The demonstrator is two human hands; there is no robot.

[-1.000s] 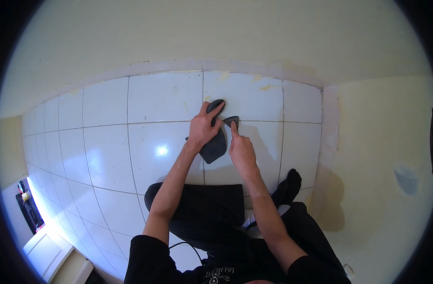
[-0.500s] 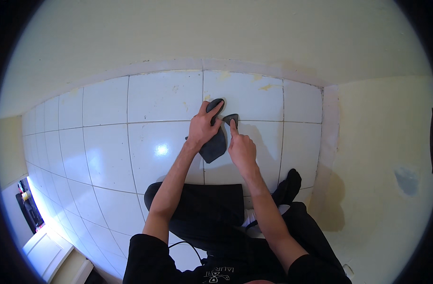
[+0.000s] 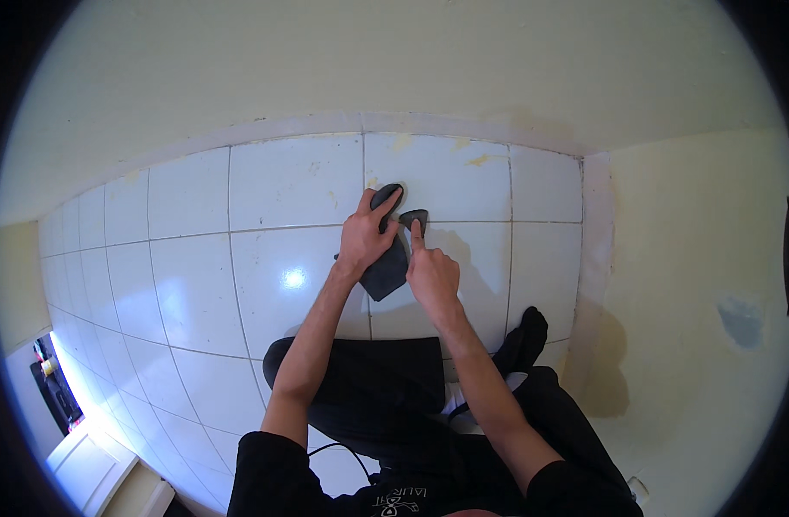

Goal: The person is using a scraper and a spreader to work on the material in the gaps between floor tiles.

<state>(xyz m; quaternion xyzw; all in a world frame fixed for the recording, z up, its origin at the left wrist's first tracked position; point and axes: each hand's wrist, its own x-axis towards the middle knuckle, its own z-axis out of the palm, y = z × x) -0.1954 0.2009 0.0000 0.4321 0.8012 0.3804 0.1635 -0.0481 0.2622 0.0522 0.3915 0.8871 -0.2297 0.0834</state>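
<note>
Over the white floor tiles, my left hand (image 3: 367, 237) is wrapped round a dark grey object with a rounded upper end (image 3: 386, 197) and a broad, flat, angular lower part (image 3: 386, 274). Its middle is covered by my fingers, so its kind is unclear. Just to its right, my right hand (image 3: 434, 274) is closed, with the index finger stretched onto a small dark triangular piece (image 3: 415, 215). Any part of that piece under my palm is hidden. The triangular piece lies close beside the larger object; I cannot tell whether they touch.
Yellowish smears (image 3: 479, 160) mark the tiles near the far wall (image 3: 394, 69). A wall with a grey patch (image 3: 741, 322) stands at right. My bent legs (image 3: 377, 370) and dark-socked foot (image 3: 532, 330) are close below. A white panelled piece (image 3: 88, 465) is at lower left.
Both hands and the two dark pieces appear slightly further left, with the whole view shifted a little too. My grip looks the same.
</note>
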